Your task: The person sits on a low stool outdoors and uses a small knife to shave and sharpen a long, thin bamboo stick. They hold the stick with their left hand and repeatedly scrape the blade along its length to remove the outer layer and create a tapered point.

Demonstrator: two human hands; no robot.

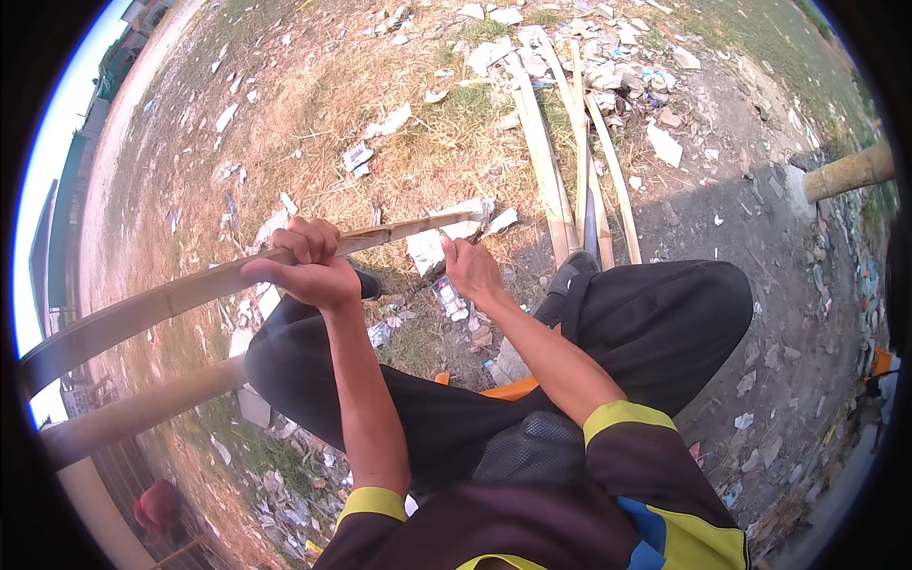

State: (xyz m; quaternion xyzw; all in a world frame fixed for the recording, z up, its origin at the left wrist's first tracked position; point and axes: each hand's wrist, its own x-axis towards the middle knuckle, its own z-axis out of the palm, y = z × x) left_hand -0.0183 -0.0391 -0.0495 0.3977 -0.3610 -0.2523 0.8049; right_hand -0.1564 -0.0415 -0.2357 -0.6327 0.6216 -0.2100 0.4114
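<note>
Bamboo strip [180, 293], long and split flat, runs in the air from the left rim of the view, across above the person's left knee, to a narrow tip just short of the strip bundle ahead. Left hand [306, 264] is wrapped around it, thumb along the near side, fingers over the top. Right hand [472, 273] is half curled just below the tip section; cannot tell whether it touches the strip or pinches something small.

Handling notes (judgement): left grip looks firm and sensibly placed, but much length hangs out to the left, so sway and twist are likely; wrist best kept stiff, strip steadied before the right hand applies any force. Split edges may be sharp; sliding bare fingers along them is better avoided. Right hand is best worked away from the left, clear of the knees.

Outward: black trousers [665, 309] spread wide beneath, orange seat [511, 388] between the legs. Loose strips [543, 157] lie on the ground beyond the right shoe [576, 270]. Round pole [157, 410] passes below the held strip at left; contact not determinable. Dry grass and scattered litter surround all.
</note>
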